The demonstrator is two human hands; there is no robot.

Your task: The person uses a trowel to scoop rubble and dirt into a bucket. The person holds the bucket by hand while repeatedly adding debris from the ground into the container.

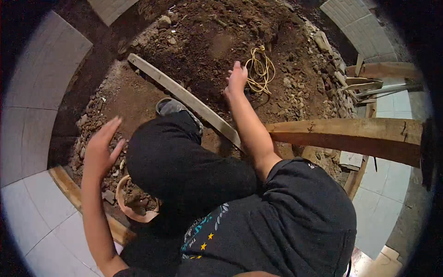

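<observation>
My left hand (99, 149) is raised at the left with its thumb and fingers apart, holding nothing. Below it, a pale orange round container (121, 202) with an uneven rim holds soil and stones, partly hidden by my leg. My right hand (237, 79) hangs over the dark loose soil (207, 45), fingers loosely spread and nothing seen in them. Just right of it lies a loose coil of yellow cord (269, 67). A long pale wooden board (180, 92) runs diagonally across the soil, its near end hidden behind my right arm.
My shoe (169, 106) rests beside the board. A thick wooden beam (346, 133) juts in from the right, close to my right elbow. Rubble (322, 86) and wood scraps (367, 85) line the right side. Pale tiles (48, 204) with a wooden edge strip (64, 181) border the pit.
</observation>
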